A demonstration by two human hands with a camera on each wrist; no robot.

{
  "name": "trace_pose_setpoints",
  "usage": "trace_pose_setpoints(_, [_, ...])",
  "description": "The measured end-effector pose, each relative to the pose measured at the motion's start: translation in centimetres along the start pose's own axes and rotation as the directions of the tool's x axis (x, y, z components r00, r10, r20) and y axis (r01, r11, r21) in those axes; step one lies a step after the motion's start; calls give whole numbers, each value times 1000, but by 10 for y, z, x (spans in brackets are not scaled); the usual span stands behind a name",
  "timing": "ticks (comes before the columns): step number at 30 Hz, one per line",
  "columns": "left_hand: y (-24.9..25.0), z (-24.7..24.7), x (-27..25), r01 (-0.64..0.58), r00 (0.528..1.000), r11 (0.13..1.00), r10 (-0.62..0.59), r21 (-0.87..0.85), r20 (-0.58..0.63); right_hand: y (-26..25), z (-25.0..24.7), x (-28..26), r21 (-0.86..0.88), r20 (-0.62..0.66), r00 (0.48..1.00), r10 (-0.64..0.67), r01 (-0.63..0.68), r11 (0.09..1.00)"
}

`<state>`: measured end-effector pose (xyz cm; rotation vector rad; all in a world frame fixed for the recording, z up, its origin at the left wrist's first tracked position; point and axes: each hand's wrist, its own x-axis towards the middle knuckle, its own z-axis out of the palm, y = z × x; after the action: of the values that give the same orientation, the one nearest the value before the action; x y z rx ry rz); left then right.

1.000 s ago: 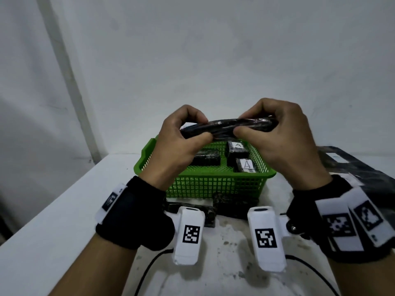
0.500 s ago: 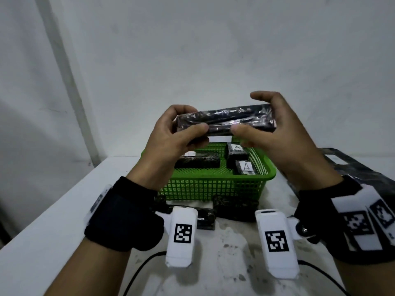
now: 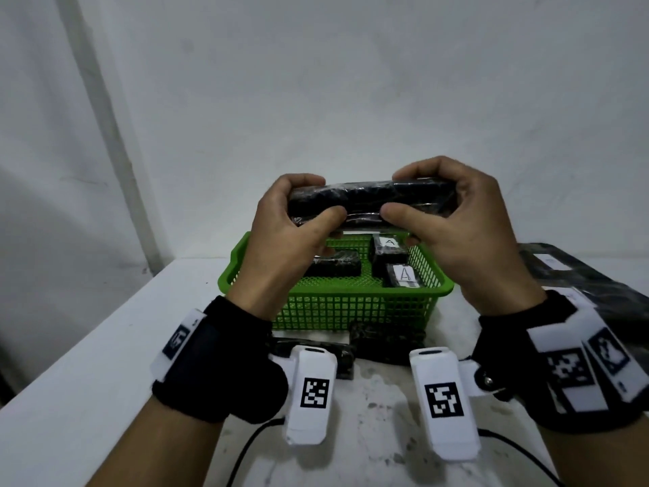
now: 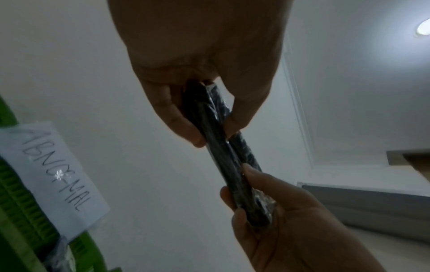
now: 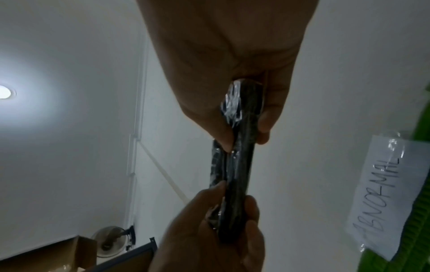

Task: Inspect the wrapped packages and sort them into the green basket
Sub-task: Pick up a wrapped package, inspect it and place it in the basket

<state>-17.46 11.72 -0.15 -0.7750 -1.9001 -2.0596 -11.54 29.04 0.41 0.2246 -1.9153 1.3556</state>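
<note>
A long black package (image 3: 365, 202) wrapped in shiny film is held level above the green basket (image 3: 337, 305). My left hand (image 3: 295, 219) grips its left end and my right hand (image 3: 435, 212) grips its right end, thumbs on the near side. Both wrist views show the same package (image 4: 223, 147) (image 5: 239, 156) edge-on between the two hands. Inside the basket lie three black packages; two at the right (image 3: 388, 248) (image 3: 404, 275) carry white labels marked "A", one at the left (image 3: 333, 267) is partly hidden by my left hand.
Two more black packages (image 3: 386, 342) (image 3: 312, 353) lie on the white table in front of the basket. A black sheet with white labels (image 3: 579, 275) lies at the right. A paper sign reading "ABNORMAL" (image 4: 56, 176) hangs on the basket's back wall. Cables (image 3: 253, 444) run along the near table.
The package has been turned between my hands and lowered a little toward the basket. My right hand's fingers, spread half a second ago, now curl over the package's top edge.
</note>
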Motion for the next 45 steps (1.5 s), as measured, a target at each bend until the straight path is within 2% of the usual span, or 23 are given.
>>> trace_pose_setpoints(3, [4,-4,1,72,995,994,-66,-77,70,3,-4,1,-84,9,1000,-23,24,996])
trace_pose_setpoints(5, [4,-6,2,49,997,994,-44,-95,56,6,-5,2,-107,54,998,44,-38,994])
trace_pose_setpoints(8, [1,-5,3,9,997,997,-3,-78,76,6,-3,2,50,140,977,162,-171,984])
trace_pose_setpoints(12, [-3,-4,5,8,996,990,5,-139,93,4,-4,2,3,125,991,44,-45,999])
trace_pose_setpoints(23, [-10,2,1,-98,994,995,99,-17,53,4,-1,1,-73,62,996,-56,61,995])
trace_pose_setpoints(25, [-7,2,1,-45,996,997,49,-61,69,3,-4,3,-60,69,994,-86,91,994])
trace_pose_setpoints(29, [-3,3,2,175,980,969,-154,-175,127,4,-10,5,-115,64,984,-164,170,979])
trace_pose_setpoints(32, [-1,2,3,162,983,952,-132,-261,126,6,-9,5,-84,72,993,-97,103,991])
trace_pose_setpoints(35, [-1,1,3,99,991,956,-71,-277,111,4,-6,3,139,116,987,109,-125,982])
trace_pose_setpoints(36, [-2,1,4,89,992,961,-63,-263,108,3,-5,2,171,117,982,145,-164,972])
trace_pose_setpoints(45, [-12,-1,3,-2,997,988,13,-154,71,10,0,2,76,4,997,71,-71,995])
